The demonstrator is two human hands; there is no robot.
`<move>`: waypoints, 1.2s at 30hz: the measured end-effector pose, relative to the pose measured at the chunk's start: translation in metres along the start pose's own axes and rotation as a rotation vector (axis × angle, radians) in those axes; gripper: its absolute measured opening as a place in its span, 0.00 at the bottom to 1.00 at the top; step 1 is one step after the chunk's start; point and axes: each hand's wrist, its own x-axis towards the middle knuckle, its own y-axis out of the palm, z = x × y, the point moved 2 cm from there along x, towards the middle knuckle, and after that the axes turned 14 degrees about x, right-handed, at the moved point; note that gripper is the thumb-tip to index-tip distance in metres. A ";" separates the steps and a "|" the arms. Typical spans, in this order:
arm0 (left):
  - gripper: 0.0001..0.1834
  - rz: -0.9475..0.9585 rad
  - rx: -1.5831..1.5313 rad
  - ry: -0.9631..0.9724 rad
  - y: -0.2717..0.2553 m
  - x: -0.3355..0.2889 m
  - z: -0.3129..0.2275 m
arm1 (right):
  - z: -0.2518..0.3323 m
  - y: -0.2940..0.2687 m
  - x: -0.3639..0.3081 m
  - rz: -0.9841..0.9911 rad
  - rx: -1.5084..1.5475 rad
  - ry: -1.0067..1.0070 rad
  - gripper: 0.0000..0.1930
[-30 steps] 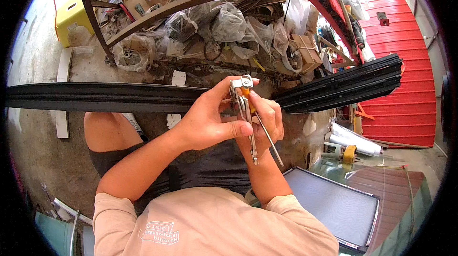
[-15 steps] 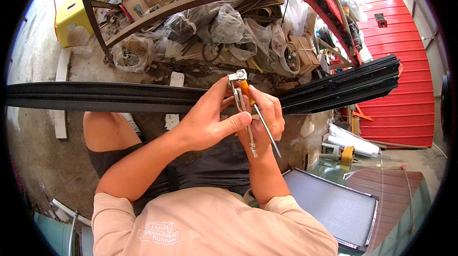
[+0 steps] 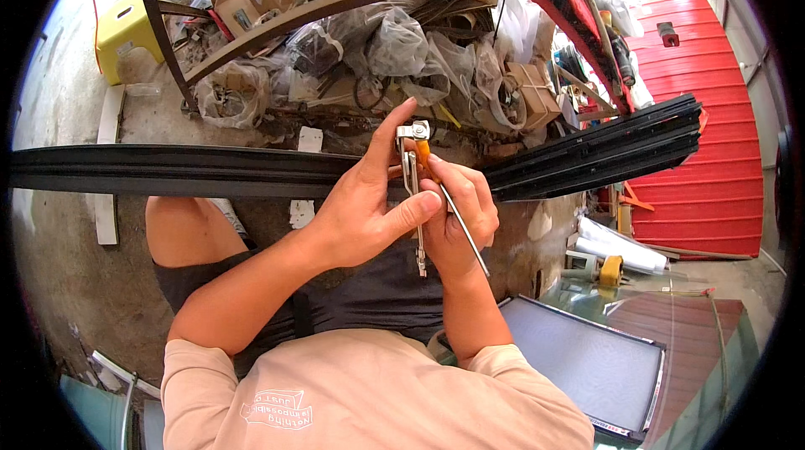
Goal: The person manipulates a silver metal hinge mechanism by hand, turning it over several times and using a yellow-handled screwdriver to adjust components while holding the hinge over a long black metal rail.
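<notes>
A bracket (image 3: 410, 173) is held between the left hand (image 3: 356, 207) and the right hand (image 3: 475, 203), with a screwdriver (image 3: 454, 208) placed at its right. Rails (image 3: 176, 171) are laid crosswise beyond; farther ahead, bags (image 3: 394, 52) are heaped, a stool (image 3: 130, 39) being set to their left. A screen (image 3: 587, 362) is placed at near right.

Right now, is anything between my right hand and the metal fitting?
Yes: the orange-handled screwdriver in your right hand. Its handle lies beside the metal fitting, just below the top bracket. Lower down, your left thumb crosses the fitting's middle. Nothing else visible stands between them.
</notes>
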 end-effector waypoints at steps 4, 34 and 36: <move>0.54 0.000 -0.050 -0.009 0.001 -0.001 0.000 | 0.001 0.001 0.002 -0.018 -0.002 0.030 0.16; 0.60 0.134 -0.025 -0.039 -0.026 0.008 -0.028 | 0.005 -0.024 0.020 0.146 0.237 0.148 0.16; 0.60 0.169 -0.039 -0.031 -0.029 0.008 -0.029 | 0.004 -0.029 0.023 0.174 0.311 0.176 0.15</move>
